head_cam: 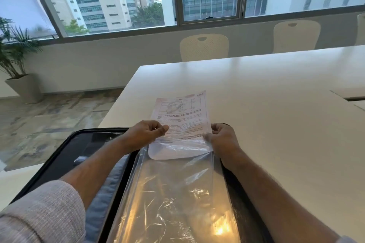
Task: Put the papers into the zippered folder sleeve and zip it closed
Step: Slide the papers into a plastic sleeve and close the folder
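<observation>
A black zippered folder [65, 156] is lying open at the near left corner of the white tabletop [266, 114], its left half reaching the tabletop's left edge, beyond which the floor is showing. To the right and far side, the tabletop is stretching out bare, giving wide room.

A clear plastic sleeve [173, 199] is lying across the folder's right half, running from the near edge toward the far side, glare shining off it. The papers [181, 116] are sitting partway in the sleeve's far mouth: their near end is showing through the plastic, while the printed far part is sticking out over the tabletop.

The left hand [145, 133] is pinching the left side of the sleeve's mouth, its grip closed on the plastic beside the papers' left edge. The right hand [221, 136] is holding the right side, fingers clamped on the plastic and the papers' right edge together.

Two pale chairs [204, 46] are standing at the far side.
</observation>
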`<control>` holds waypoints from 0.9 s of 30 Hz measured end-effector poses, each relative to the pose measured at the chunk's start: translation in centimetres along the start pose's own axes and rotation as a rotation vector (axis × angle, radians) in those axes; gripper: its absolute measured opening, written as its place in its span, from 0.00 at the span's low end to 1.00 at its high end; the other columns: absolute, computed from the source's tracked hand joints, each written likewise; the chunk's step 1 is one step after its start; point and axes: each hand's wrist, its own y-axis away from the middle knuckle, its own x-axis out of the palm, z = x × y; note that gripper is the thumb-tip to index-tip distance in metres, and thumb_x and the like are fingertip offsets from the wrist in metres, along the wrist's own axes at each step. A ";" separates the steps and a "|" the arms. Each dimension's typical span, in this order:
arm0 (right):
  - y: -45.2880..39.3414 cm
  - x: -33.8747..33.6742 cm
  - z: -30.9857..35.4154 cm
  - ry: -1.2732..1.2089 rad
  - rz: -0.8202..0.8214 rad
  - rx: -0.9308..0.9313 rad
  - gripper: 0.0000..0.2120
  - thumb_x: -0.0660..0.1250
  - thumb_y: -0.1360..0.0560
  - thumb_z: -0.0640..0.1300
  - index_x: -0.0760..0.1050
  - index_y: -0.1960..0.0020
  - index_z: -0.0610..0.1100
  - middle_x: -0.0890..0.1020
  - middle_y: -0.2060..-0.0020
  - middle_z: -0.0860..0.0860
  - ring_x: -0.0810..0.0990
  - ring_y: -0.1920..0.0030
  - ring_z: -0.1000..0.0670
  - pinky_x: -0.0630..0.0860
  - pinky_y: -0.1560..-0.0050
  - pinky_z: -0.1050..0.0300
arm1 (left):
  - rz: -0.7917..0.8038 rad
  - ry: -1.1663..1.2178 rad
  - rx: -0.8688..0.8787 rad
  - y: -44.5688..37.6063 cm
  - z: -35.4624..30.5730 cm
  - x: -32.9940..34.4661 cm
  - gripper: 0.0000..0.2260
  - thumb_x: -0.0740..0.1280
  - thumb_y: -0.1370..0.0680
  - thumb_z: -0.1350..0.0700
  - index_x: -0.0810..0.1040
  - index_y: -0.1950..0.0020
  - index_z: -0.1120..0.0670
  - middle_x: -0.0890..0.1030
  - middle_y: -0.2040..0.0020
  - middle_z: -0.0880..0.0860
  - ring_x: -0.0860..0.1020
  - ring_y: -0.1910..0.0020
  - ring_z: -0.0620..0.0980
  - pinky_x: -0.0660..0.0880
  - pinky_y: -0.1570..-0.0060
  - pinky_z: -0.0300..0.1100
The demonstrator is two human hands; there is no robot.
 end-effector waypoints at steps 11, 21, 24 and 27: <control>0.0 -0.6 0.1 -0.014 -0.082 0.023 0.06 0.69 0.25 0.34 0.80 0.49 0.39 0.86 0.54 0.42 0.86 0.55 0.41 0.82 0.49 0.41 | -0.194 -0.551 0.089 -2.7 2.1 0.0 0.21 0.55 0.21 0.34 0.73 0.63 0.48 0.77 0.62 0.46 0.74 0.57 0.49 0.62 0.52 0.50; -1.4 -0.2 0.8 0.042 -0.146 0.107 0.05 0.67 0.29 0.33 0.80 0.62 0.38 0.85 0.61 0.41 0.85 0.64 0.42 0.84 0.60 0.45 | -0.340 -0.142 -0.212 -4.0 1.3 0.2 0.25 0.69 0.22 0.46 0.73 0.30 0.57 0.80 0.37 0.57 0.76 0.38 0.59 0.72 0.36 0.55; -2.9 0.2 2.4 0.051 -0.169 0.158 0.03 0.69 0.29 0.35 0.78 0.61 0.35 0.82 0.63 0.41 0.83 0.65 0.40 0.84 0.63 0.43 | -0.380 0.132 -0.303 -5.1 0.6 -0.7 0.20 0.72 0.24 0.50 0.79 0.42 0.65 0.82 0.44 0.64 0.81 0.45 0.63 0.77 0.42 0.59; -3.5 -0.1 3.0 0.044 -0.109 0.203 0.04 0.71 0.27 0.36 0.78 0.56 0.35 0.83 0.59 0.39 0.84 0.65 0.42 0.82 0.68 0.53 | -0.359 0.237 -0.354 -5.4 0.6 -0.6 0.14 0.74 0.25 0.56 0.81 0.45 0.64 0.84 0.49 0.62 0.83 0.53 0.60 0.80 0.47 0.56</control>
